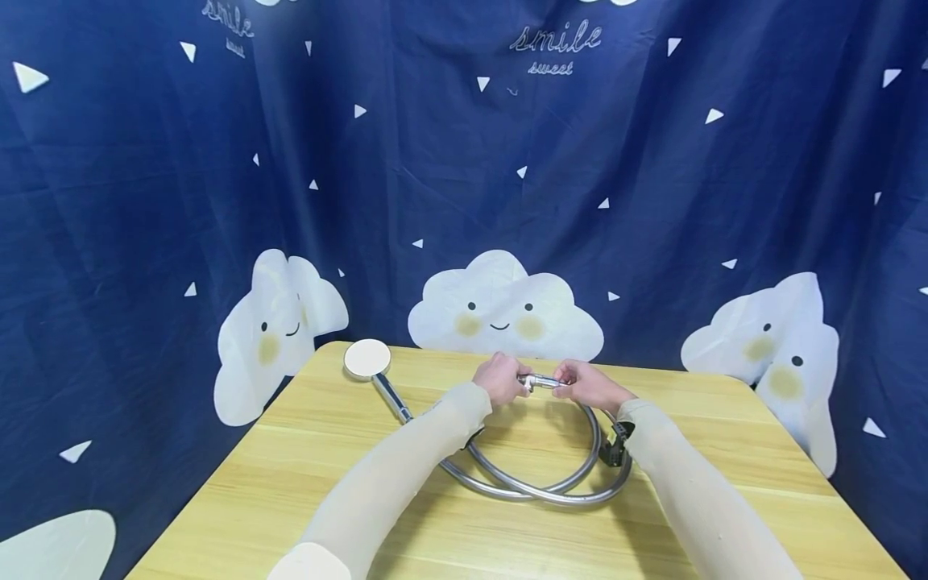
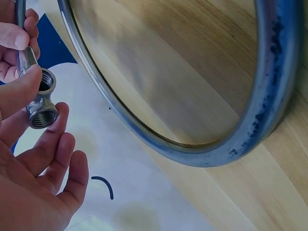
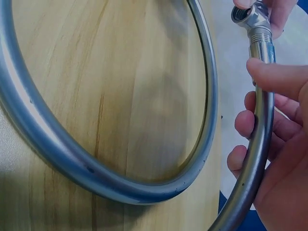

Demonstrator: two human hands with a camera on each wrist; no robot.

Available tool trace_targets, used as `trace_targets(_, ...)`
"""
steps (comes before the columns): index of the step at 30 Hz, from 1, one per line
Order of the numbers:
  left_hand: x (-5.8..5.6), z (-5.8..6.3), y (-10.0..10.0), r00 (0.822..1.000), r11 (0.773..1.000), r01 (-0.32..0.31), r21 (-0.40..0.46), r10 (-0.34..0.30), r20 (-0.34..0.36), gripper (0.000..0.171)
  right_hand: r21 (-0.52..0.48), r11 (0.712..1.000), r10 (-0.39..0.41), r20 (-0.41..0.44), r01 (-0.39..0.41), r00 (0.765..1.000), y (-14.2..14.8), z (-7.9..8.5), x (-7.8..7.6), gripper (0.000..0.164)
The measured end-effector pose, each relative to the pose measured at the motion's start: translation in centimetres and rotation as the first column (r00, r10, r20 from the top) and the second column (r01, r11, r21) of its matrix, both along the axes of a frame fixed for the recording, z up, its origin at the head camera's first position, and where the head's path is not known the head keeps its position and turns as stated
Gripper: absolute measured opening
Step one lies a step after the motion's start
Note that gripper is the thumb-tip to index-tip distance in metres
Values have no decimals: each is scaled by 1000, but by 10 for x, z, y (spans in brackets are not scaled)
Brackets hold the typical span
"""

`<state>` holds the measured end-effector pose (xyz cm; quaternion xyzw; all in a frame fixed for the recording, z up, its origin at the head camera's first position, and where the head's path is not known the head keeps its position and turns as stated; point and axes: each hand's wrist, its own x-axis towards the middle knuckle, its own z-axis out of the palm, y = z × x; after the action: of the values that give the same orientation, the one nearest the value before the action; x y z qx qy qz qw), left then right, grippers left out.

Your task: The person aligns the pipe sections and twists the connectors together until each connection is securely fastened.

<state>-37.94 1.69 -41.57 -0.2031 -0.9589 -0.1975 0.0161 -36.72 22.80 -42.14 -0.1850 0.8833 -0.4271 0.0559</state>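
Note:
My left hand (image 1: pixel 500 380) pinches a small silver tee fitting (image 3: pixel 260 21) between thumb and fingers. In the left wrist view, two threaded openings of the tee (image 2: pixel 44 103) face the camera, and the other fingers are spread beside it. My right hand (image 1: pixel 591 387) grips the end of a grey metal shower hose (image 3: pixel 263 120), its thumb on the shiny end sleeve (image 3: pixel 262 52). The sleeve meets the tee, with some thread showing between them. Over the table's far left lies a hand shower (image 1: pixel 391 398) with a round pale face.
The hose (image 1: pixel 573 499) loops across the wooden table (image 1: pixel 725 483) beneath both forearms. A dark blue curtain (image 1: pixel 449 161) with clouds and triangles hangs behind and at both sides. A black wrist device (image 1: pixel 615 445) sits under the right wrist.

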Motion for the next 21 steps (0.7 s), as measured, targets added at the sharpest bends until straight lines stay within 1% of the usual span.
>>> trace_targets(3, 1, 0, 0, 1000, 1000, 0, 6, 0, 4, 40, 1, 1000, 13, -25, -13, 1000, 1, -3, -3, 12)
trace_targets(6, 0, -1, -1, 1000, 1000, -3, 11, 3, 11, 41, 8, 1000, 15, -20, -15, 1000, 2, -3, -5, 8)
trace_targets(11, -1, -1, -2, 1000, 999, 4, 35, -5, 16, 44, 43, 999, 0, 37, -2, 999, 4, -2, -5, 21)
trace_targets(14, -1, 0, -3, 999, 998, 13, 66, -16, 37, 46, 60, 998, -9, 63, 5, 998, 5, -2, -4, 27)
trace_targets(18, -3, -3, -3, 998, 994, 23, 103, -30, 61, 48, 62, 998, -21, 77, 16, 997, 4, -3, -3, 28)
trace_targets(21, -7, -6, -2, 997, 992, 32, 123, -41, 70, 50, 47, 999, -32, 71, 28, 997, 3, -3, -1, 24)
